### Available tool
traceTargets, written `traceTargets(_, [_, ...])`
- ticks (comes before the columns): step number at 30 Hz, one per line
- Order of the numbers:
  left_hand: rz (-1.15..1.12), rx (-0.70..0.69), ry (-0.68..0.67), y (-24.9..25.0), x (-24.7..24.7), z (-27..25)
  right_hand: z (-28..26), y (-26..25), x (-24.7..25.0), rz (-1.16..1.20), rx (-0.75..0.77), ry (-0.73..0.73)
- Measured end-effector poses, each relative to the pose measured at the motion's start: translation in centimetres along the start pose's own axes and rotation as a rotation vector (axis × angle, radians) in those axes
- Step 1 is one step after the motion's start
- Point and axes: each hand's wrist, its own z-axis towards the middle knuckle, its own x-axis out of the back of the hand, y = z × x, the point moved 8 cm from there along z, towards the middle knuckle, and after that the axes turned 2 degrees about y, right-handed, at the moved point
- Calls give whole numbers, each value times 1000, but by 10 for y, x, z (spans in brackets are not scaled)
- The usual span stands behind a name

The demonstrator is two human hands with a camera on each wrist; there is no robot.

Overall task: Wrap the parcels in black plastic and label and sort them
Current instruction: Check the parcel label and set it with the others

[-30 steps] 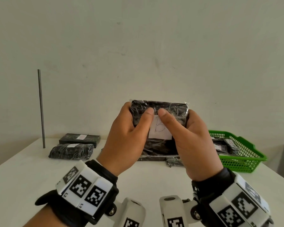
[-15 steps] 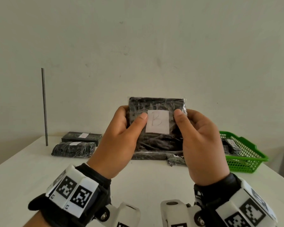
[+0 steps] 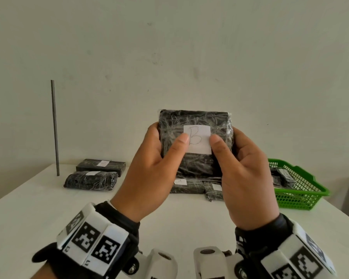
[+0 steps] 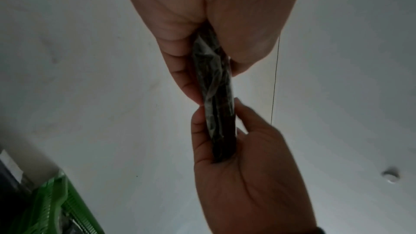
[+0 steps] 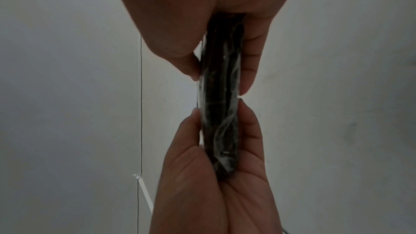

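Holding the parcel (image 3: 195, 146) upright, the left hand (image 3: 149, 174) and right hand (image 3: 248, 174) clamp its side edges; the green basket (image 3: 302, 196) lies nearer the right hand.

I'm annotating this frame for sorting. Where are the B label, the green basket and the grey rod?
B label (image 3: 197, 138): head view, middle of the white paper.
green basket (image 3: 302, 200): head view, front mesh wall.
grey rod (image 3: 54, 127): head view, mid-shaft.
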Motion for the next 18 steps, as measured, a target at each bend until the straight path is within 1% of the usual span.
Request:
traceTargets(4, [13, -18, -14, 4, 0, -1, 2, -4, -5, 39, 13, -12])
traceTargets(8, [19, 5, -38, 2, 0, 0, 4, 1, -8, 74, -28, -18])
traceTargets(13, [43, -41, -22, 6, 3, 0, 4, 1, -11, 52, 0, -23])
traceTargets(16, [61, -28, -29, 7, 5, 1, 4, 0, -15, 64, -8, -73])
traceTargets(18, [4, 5, -32, 5, 8, 2, 4, 0, -16, 44, -8, -105])
